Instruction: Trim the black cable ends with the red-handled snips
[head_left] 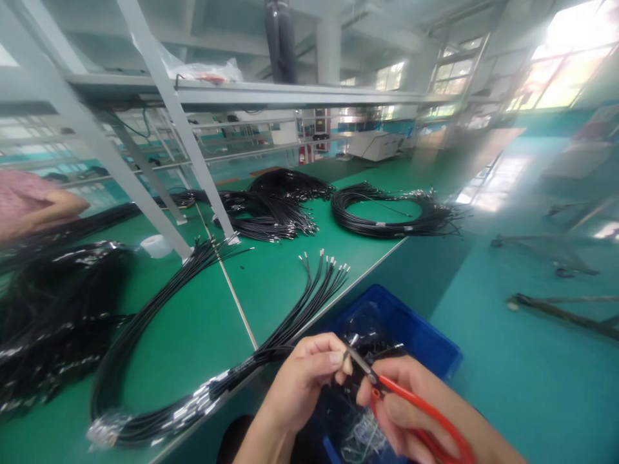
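"Two bare hands in the head view, then. What is the left hand (307, 374) doing?"

"Its thumb and forefinger are pinched together. Whatever they grip is too small to make out."

"And the right hand (411, 370)?"

"Closed round the handles of the red-handled scissors (358, 359). The blades point at the left hand's fingertips. I can't tell whether they touch."

"What lies below?"

"A blue bin (428, 335), with clear plastic and small loose pieces in it. Both hands are above it, beside the edge of the green counter (256, 274)."

"Where are the cables?"

"The nearest black cable bundle (129, 328) curves over the counter to the left hand's side, its metal-tipped ends fanned out beyond the hands. Clear wrap (104, 430) covers part of its near bend."

"Any more?"

"A coiled bundle (367, 225) farther off to the right, more loose cables (271, 219) beside it, and a dark heap (58, 322) at the left. A white roll (155, 245) sits by the shelf post (184, 129)."

"Anyone else?"

"A person in a pink sleeve (22, 193), at the far left."
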The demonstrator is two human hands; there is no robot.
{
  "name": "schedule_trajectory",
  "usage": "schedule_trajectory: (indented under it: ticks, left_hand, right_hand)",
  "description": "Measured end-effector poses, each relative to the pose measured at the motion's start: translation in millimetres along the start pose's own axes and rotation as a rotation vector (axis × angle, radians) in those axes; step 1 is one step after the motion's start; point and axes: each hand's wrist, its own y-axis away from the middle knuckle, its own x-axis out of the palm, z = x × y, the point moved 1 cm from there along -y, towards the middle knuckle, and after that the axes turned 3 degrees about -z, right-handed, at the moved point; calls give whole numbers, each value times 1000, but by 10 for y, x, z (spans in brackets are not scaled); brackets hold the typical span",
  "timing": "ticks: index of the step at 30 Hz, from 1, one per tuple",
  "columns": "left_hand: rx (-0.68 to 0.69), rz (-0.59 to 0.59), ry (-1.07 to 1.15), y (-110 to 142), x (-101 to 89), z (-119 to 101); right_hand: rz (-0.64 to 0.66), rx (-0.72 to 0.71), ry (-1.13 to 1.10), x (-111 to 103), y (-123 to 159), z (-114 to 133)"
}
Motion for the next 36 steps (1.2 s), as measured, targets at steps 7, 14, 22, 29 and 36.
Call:
schedule_trajectory:
  ticks: [7,14,22,29,36]
  left_hand:
    - [96,-57,-198,-38,-10,10]
    - [242,34,-1148,-46,174,319]
    - [116,-734,-1730,-4,-569,-63]
    - [53,-636,-1824,83,-851,-84]
    - [52,-601,-1898,68,-881,-197]
  right_hand:
    - [-49,-88,62,-76,146,-6]
    - [-467,-255,136,-189,148,29]
    - [-772,-373,831,-109,-130,-37]
    - [-586,-395,1140,-132,-859,-223]
    - [-358,-182,846,-235,-900,-769]
